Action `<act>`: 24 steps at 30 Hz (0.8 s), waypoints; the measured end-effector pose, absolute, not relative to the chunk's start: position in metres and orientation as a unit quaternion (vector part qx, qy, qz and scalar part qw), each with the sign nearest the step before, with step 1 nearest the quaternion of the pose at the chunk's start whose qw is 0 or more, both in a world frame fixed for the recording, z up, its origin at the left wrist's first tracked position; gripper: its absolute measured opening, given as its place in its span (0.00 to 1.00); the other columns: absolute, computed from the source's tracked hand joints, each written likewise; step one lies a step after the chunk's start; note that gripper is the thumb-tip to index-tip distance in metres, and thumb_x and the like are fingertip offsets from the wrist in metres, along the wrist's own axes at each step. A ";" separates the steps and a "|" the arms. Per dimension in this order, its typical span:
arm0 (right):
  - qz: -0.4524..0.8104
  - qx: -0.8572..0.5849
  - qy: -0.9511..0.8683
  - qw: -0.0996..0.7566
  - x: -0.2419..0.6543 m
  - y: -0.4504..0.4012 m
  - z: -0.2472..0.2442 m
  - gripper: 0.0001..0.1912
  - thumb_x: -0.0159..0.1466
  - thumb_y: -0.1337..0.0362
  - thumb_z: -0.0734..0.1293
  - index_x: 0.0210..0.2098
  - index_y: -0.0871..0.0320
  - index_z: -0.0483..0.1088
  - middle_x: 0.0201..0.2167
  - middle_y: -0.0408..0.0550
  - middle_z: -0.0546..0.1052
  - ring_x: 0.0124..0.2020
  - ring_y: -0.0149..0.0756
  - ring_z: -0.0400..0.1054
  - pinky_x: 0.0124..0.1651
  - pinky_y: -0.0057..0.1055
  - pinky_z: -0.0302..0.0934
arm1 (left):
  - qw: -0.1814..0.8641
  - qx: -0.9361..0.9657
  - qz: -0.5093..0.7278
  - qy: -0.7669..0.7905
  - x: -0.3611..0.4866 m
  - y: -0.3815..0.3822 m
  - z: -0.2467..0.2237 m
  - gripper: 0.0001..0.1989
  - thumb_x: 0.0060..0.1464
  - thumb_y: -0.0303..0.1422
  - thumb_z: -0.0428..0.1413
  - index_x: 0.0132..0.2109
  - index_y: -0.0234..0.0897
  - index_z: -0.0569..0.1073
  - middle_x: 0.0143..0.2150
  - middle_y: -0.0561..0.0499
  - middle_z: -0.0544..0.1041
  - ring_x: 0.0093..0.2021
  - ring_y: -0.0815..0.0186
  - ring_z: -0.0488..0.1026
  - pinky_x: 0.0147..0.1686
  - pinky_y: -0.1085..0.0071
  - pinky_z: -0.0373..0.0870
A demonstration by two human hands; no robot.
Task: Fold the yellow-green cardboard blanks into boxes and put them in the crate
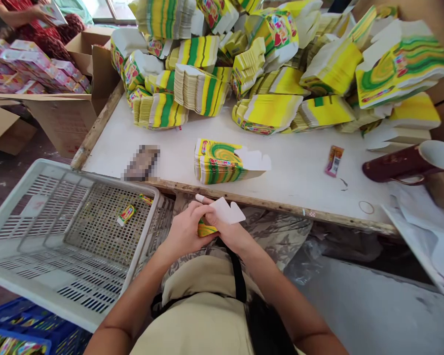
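Note:
Both my hands meet in front of my lap around one small printed carton point(227, 211). White flaps stick out of it to the right, and a yellow-green printed side shows below between my fingers. My left hand point(189, 223) grips it from the left, its fingers closed around the printed side. From the right, my right hand point(231, 232) holds it under the white flaps. One finger has a white covering at its tip. Just beyond my hands, a stack of flat yellow-green cartons point(218, 162) lies on the white table point(296, 162).
Many bundled cartons point(266, 113) fill the table's back. A maroon mug point(395, 165), a small packet point(334, 161) and a blurred object point(142, 162) lie nearer. A white plastic crate point(40, 170) with a few cartons stands at left. Another person's hand point(33, 14) shows beyond pink boxes point(33, 61).

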State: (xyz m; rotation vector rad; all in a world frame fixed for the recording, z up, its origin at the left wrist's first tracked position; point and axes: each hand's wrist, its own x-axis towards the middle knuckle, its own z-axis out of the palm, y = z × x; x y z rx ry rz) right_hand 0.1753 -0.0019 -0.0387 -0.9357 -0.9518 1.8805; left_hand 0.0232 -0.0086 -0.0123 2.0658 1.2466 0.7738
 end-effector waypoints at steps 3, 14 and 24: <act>0.698 -0.353 -0.456 0.425 0.181 -0.005 -0.039 0.39 0.63 0.42 0.65 0.67 0.53 0.55 0.66 0.55 0.64 0.63 0.47 0.63 0.65 0.48 0.60 | 0.325 0.760 0.269 0.494 0.023 -0.008 -0.014 0.22 0.48 0.34 0.62 0.50 0.42 0.65 0.44 0.49 0.73 0.42 0.61 0.75 0.39 0.68 0.71; 0.439 -0.421 -0.675 0.418 0.191 -0.010 -0.037 0.28 0.69 0.64 0.59 0.68 0.49 0.56 0.68 0.50 0.61 0.68 0.41 0.57 0.69 0.44 0.55 | 0.214 0.741 0.266 0.579 0.018 -0.012 -0.025 0.33 0.44 0.31 0.62 0.58 0.36 0.62 0.53 0.38 0.70 0.54 0.49 0.69 0.51 0.52 0.67; 0.428 -0.364 -0.757 0.333 0.211 0.004 -0.027 0.13 0.68 0.60 0.64 0.49 0.52 0.75 0.65 0.56 0.65 0.63 0.45 0.64 0.61 0.43 0.63 | 0.246 0.779 0.223 0.532 0.004 -0.006 -0.010 0.31 0.46 0.36 0.64 0.58 0.40 0.67 0.49 0.44 0.78 0.47 0.53 0.76 0.46 0.59 0.71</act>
